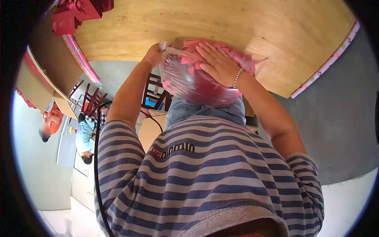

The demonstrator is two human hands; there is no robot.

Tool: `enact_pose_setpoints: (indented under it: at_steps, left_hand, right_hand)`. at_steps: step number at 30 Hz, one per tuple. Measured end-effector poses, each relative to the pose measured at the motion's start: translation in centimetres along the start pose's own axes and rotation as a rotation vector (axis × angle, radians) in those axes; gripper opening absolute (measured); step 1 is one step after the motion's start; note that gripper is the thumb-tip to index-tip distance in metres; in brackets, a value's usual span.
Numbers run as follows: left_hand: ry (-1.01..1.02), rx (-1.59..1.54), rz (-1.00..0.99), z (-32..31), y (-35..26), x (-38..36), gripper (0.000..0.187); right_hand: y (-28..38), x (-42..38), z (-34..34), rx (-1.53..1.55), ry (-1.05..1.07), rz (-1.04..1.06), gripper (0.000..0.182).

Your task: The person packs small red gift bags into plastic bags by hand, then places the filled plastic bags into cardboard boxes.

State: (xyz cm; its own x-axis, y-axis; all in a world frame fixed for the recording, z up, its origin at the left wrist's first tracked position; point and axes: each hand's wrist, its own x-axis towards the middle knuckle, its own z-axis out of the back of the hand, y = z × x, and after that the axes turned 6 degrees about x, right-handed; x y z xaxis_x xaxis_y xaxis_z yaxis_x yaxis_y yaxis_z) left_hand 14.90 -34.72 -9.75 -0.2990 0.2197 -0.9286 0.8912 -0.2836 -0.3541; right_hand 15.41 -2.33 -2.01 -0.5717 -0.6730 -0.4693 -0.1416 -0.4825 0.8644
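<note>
A clear plastic bag (185,77) full of red and pink pieces rests over my lap against the edge of the wooden table (221,19). My left hand (153,55) grips the bag's gathered corner at its upper left, fingers closed round the plastic. Flat on top of the bag lies my right hand (219,65), fingers stretched out and pressing on the film. A beaded bracelet (237,78) circles the right wrist.
Dark red paper bags (75,15) are heaped at the table's far left. Pink patterned trim (81,57) runs along the table edge. Dark wooden stools (92,98) stand on the floor at left. Two people, one in orange (53,116) and one in light blue (85,134), are farther off.
</note>
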Motion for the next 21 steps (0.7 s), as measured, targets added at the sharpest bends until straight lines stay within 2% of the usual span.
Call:
enact_pose_setpoints:
  at_steps: [1,3,4,6,7,8,9,10,11,12,13,15,16,17,19,20,21]
  left_hand:
    - [-0.006,-0.002,0.003,-0.3,-0.8,-0.6,0.025]
    - [-0.05,0.411,-0.109,-0.9,-1.6,-1.2,0.026]
    - [-0.055,0.405,-0.114,-0.4,-0.2,-0.4,0.026]
    - [-0.045,0.236,0.001,1.4,2.4,1.5,0.026]
    - [-0.048,0.238,0.003,1.8,2.8,1.4,0.026]
    - [-0.023,0.095,-0.013,1.1,1.6,0.5,0.026]
    - [0.004,-0.048,-0.03,0.7,1.0,0.3,0.025]
    - [0.007,-0.047,-0.029,0.8,1.5,0.6,0.025]
    - [-0.016,0.106,-0.108,0.8,2.0,0.7,0.025]
    - [-0.04,0.258,-0.187,1.1,2.3,0.8,0.025]
    - [-0.05,0.261,-0.193,1.3,2.6,0.8,0.025]
    - [-0.396,-0.123,0.194,-1.5,-1.3,-1.6,0.03]
    - [-0.491,-0.368,0.287,-3.7,-4.9,-3.2,0.04]
    - [-0.491,-0.371,0.278,-3.4,-3.8,-2.8,0.04]
    - [-0.398,-0.949,0.066,-2.3,1.2,-1.6,0.043]
    - [-0.448,-0.835,0.065,-1.6,2.7,-1.1,0.057]
    - [-0.446,-0.834,0.057,-2.3,1.3,-1.6,0.057]
  right_hand:
    - [0.1,-0.1,0.0,-0.005,0.018,-0.015,0.062]
    - [0.5,-0.1,0.5,-0.014,0.035,-0.034,0.063]
    - [0.3,0.2,1.2,-0.02,0.095,-0.049,0.063]
    - [0.4,1.9,3.3,-0.03,0.149,-0.05,0.063]
    - [0.6,3.0,4.4,-0.013,0.097,-0.076,0.062]
    - [0.7,3.6,4.8,0.007,0.045,-0.107,0.061]
    - [0.6,4.2,4.1,-0.171,-0.072,0.02,0.058]
    - [-0.6,4.6,0.6,-0.123,-0.044,0.051,0.058]
    - [0.4,4.9,-0.5,-0.076,-0.017,0.085,0.057]
    - [0.5,3.9,-0.4,-0.06,-0.02,-0.01,0.057]
    - [0.4,3.8,0.0,-0.064,-0.022,0.001,0.057]
    - [-0.1,3.4,0.8,0.016,-0.004,-0.058,0.059]
    - [0.1,3.2,1.8,0.009,-0.007,-0.056,0.059]
    - [0.9,3.3,3.6,0.065,-0.019,-0.057,0.056]
    - [2.2,3.3,6.3,0.182,-0.044,-0.052,0.05]
    - [2.0,2.8,6.3,0.178,-0.045,-0.047,0.05]
    - [1.6,2.0,6.1,0.145,-0.196,-0.057,0.047]
